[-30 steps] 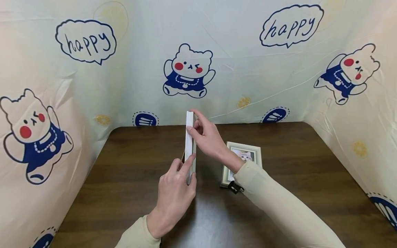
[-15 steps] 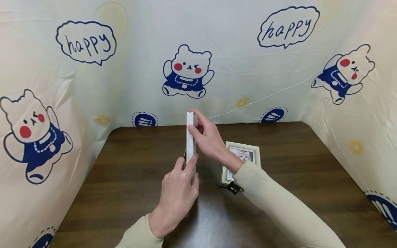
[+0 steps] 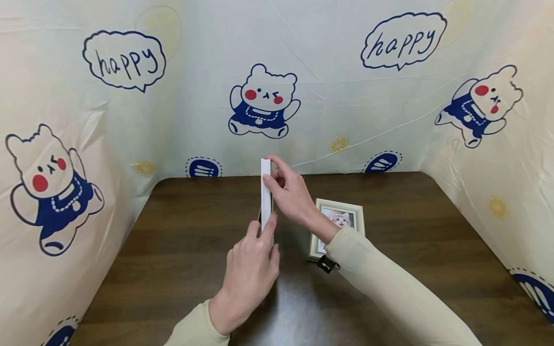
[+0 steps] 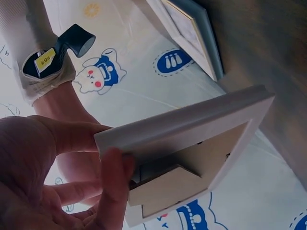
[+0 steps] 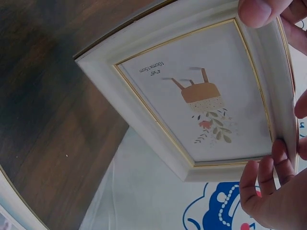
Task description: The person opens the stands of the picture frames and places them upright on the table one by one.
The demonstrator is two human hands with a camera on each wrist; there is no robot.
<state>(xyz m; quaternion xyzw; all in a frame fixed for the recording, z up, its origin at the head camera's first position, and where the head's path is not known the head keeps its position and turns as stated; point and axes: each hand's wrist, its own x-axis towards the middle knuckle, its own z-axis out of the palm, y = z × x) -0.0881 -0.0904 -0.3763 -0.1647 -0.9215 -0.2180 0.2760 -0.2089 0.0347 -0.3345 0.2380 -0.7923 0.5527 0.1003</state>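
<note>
Both hands hold a white picture frame (image 3: pixel 265 192), seen nearly edge-on in the head view. My left hand (image 3: pixel 251 274) grips its near end, and my right hand (image 3: pixel 292 194) pinches its far end. In the left wrist view the back of the frame (image 4: pixel 192 120) shows brown backing and a fold-out stand (image 4: pixel 165 189). Its front in the right wrist view carries a gold inner trim and a potted-plant print (image 5: pixel 206 105). Right-hand fingertips (image 5: pixel 283 155) touch the front near one corner, while the left thumb (image 5: pixel 256 12) presses close to another.
A second picture frame (image 3: pixel 360 218) with a kitten photo lies on the brown wooden table (image 3: pixel 173 269), partly covered by the right forearm. A patterned curtain (image 3: pixel 329 110) stands around the table's back and sides. A small black device (image 3: pixel 327 264) sits at the right cuff.
The left hand has shifted slightly right along the near end. The frame has turned a little, so less of its front shows in the head view. The right hand keeps its grip.
</note>
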